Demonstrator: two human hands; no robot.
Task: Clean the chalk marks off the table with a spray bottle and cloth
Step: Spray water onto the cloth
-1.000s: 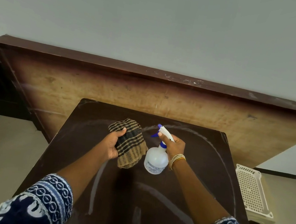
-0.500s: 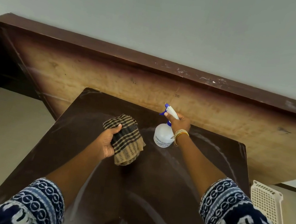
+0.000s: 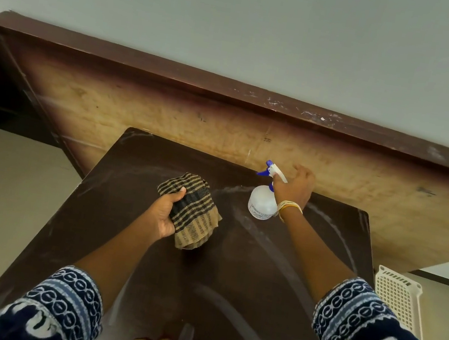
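While the right hand lets go near the far edge, the scene reads as follows.

Right fingers [image 3: 302, 178]: loosely spread and lifting off the sprayer head; half a second ago they were wrapped round the bottle's neck, so the grip has just been given up.
Right hand [image 3: 295, 187]: hovers just behind and above the spray bottle, perhaps brushing its top; bangles sit at the wrist.
Left fingers [image 3: 177, 193]: curled round a bundle of cloth, thumb on top, the same hold as a second ago.
Left hand [image 3: 164, 213]: grips the checked cloth [image 3: 195, 213] above the middle of the counter; whether the cloth touches the surface cannot be told.
Spray bottle [image 3: 262, 201]: stands upright on the counter near its far edge, nozzle pointing left, carried there from the centre over the last second.
Counter [image 3: 112, 211]: dark brown, with pale chalk marks [image 3: 242, 220] curving across it, smeared but not removed.
Meaning for the task: spraying looks finished for now and the bottle is parked out of the way, so wiping with the cloth is the likely next step.
Beyond: a white plastic basket [image 3: 399, 298] sits on the floor to the right.
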